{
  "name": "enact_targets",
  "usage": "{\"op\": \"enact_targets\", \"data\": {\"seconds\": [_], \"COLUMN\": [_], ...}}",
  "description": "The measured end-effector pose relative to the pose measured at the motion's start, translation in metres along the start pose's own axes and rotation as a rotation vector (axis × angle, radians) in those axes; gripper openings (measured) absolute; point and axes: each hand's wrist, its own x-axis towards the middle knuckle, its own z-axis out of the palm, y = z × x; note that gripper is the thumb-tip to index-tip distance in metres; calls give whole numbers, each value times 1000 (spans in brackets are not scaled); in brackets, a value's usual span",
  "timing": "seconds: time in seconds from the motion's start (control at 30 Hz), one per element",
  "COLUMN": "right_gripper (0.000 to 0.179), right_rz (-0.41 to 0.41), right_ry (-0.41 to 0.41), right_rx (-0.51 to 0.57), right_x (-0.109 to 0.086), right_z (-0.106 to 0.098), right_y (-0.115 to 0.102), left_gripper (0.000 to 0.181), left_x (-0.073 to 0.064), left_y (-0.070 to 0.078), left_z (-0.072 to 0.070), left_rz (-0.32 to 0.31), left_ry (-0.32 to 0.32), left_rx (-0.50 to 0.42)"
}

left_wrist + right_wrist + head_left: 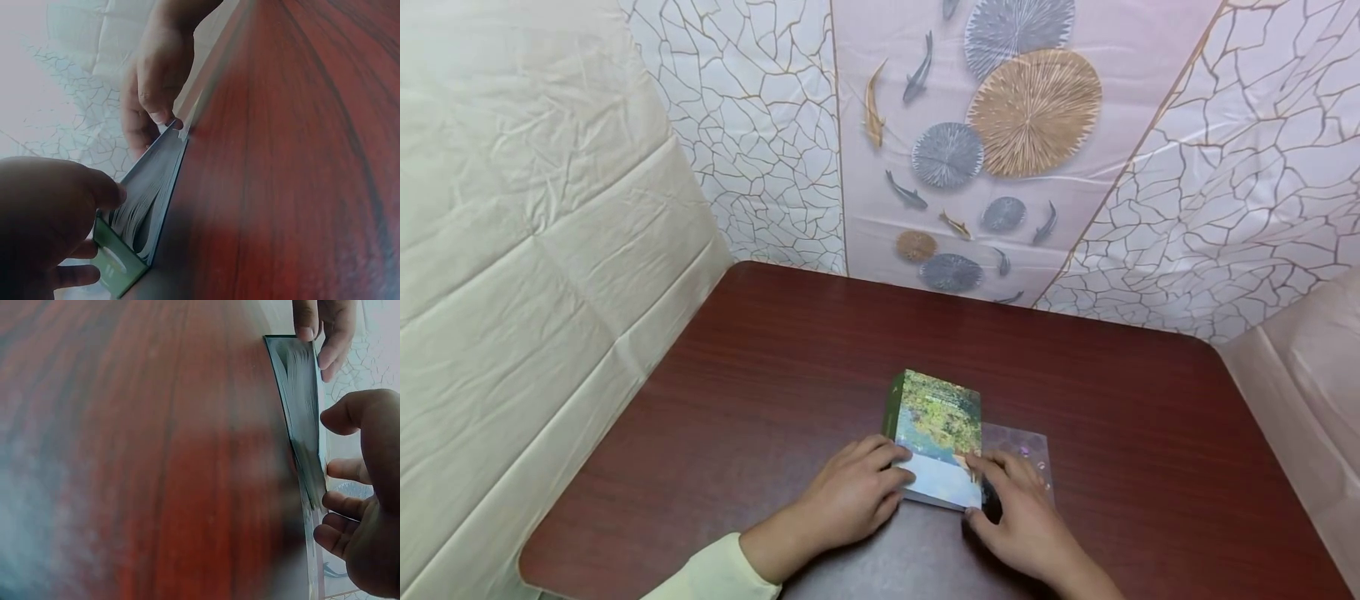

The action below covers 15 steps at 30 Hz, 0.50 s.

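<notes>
A thick photo album [942, 417] with a painted landscape cover and green spine lies closed on the table. My left hand [853, 496] rests at its left side, fingertips on the cover near the spine. In the left wrist view the thumb of the left hand [50, 219] lies at the album's near edge, where the pages [144, 194] show between the covers. At the right side, my right hand [1026, 517] touches the cover's edge with its fingers, thumb near the front corner. The right wrist view shows the fingers of the right hand [369, 487] loosely bent along the album [300, 400].
A clear plastic sleeve [1033, 450] with small coloured marks lies partly under the album and right hand. The dark red wooden table [760, 358] has rounded corners. Patterned cloth [775, 125] hangs behind it, with pale cloth [527, 292] on the left.
</notes>
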Motion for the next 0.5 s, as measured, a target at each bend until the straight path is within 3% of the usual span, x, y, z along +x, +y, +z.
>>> {"op": "enact_targets", "data": {"seconds": [0.33,0.5], "right_gripper": [60,56], "right_rz": [-21,-48], "right_ry": [3,35], "right_rx": [-13,-75], "right_x": [2,4], "right_z": [-15,-31], "right_y": [-4,0], "left_gripper": [26,28], "left_x": [-1,1], "left_y": [-6,-18], "left_z": [-12,-23], "left_rz": [-74,-123], "left_ry": [-67,-24], "left_rx": [-57,-57]}}
